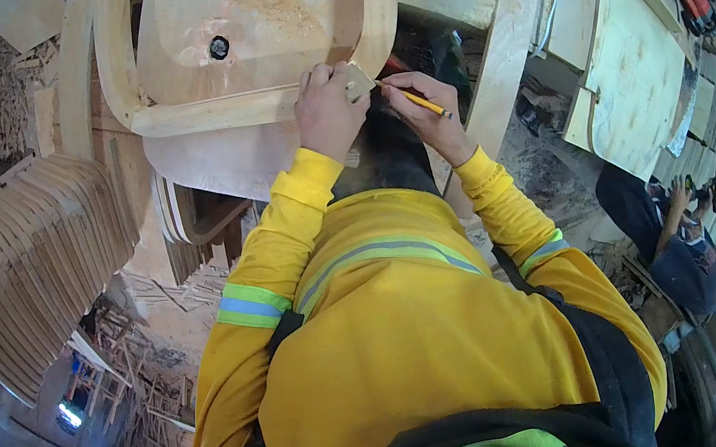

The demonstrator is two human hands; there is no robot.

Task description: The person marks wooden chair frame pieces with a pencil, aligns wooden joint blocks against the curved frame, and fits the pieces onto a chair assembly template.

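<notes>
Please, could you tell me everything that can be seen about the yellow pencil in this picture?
The pencil is thin and straight, with a yellow-orange body that looks like painted wood. The right hand holds it between thumb and fingers, covering part of it. It lies slanted, its writing end pointing away from the wearer and leftward, at a small pale block in the left hand. Whether the tip touches the block is too small to tell.

smooth matt wood frame (214,113), rough wood strips (32,266), matt yellow cloth top (413,336) w/ glossy grey band (381,250)
</notes>
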